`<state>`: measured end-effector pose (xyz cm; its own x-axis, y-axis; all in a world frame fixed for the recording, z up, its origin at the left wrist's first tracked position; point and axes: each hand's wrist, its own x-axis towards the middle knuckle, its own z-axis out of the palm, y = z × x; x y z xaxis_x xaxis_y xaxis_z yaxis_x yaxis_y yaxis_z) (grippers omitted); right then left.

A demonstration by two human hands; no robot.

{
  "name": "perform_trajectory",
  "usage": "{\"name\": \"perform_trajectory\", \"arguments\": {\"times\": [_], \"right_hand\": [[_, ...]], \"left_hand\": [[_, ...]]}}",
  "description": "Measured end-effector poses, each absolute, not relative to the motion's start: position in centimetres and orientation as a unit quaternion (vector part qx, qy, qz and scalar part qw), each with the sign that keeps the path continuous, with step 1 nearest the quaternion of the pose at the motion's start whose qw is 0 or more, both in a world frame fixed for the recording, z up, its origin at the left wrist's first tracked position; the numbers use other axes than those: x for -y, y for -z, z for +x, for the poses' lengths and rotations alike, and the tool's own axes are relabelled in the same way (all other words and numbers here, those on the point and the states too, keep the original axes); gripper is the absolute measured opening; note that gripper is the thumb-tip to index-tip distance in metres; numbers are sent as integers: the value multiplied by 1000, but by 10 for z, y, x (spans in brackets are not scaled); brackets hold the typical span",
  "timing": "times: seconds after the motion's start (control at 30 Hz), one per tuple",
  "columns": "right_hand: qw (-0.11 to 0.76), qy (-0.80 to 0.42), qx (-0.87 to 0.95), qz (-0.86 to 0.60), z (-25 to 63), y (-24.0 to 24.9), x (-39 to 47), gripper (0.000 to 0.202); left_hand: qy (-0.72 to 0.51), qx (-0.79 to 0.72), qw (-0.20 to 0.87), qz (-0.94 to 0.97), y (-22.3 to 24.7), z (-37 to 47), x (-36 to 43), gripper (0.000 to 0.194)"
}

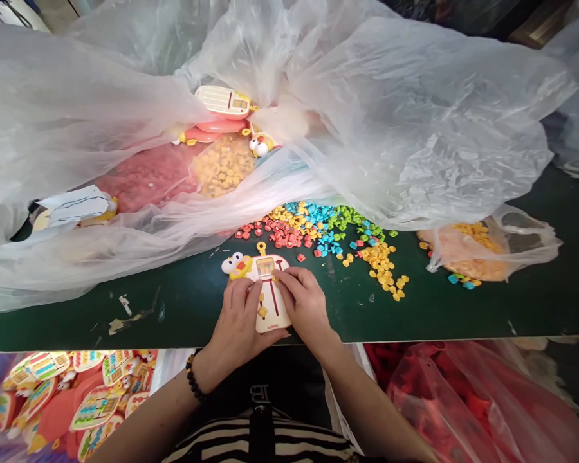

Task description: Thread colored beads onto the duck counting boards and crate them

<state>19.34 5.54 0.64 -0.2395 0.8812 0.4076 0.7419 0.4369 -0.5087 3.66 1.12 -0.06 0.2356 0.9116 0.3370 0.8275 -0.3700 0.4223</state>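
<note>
A cream plastic toy board (271,315) with dark red slots, a small window and a googly-eyed yellow head lies at the table's front edge. My left hand (236,321) is wrapped round its left side, thumb along the bottom edge. Over the upper right of the board, my right hand (306,302) has its fingertips pinched at a slot near the window; a small yellow piece seems to be between them, partly hidden. Yellow beads (262,310) sit in a left slot. Loose red beads (289,233) lie just beyond the board.
Yellow pieces (386,267), blue beads (325,241) and green beads (347,217) are heaped behind. Large clear plastic sheeting (439,128) covers the back, with more toy boards (222,101) inside. A small bag (482,251) stands right. Below the table are filled boards (94,406) and red parts (448,386).
</note>
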Motion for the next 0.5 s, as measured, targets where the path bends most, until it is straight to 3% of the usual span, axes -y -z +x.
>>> {"name": "perform_trajectory", "arguments": {"times": [0.1, 0.5], "right_hand": [[334, -102, 778, -521, 192, -5, -55, 26], [271, -193, 841, -426, 176, -27, -58, 12]], "left_hand": [[-289, -543, 80, 784, 2, 35, -9, 82], [-356, -520, 54, 774, 2, 35, -12, 88]]}}
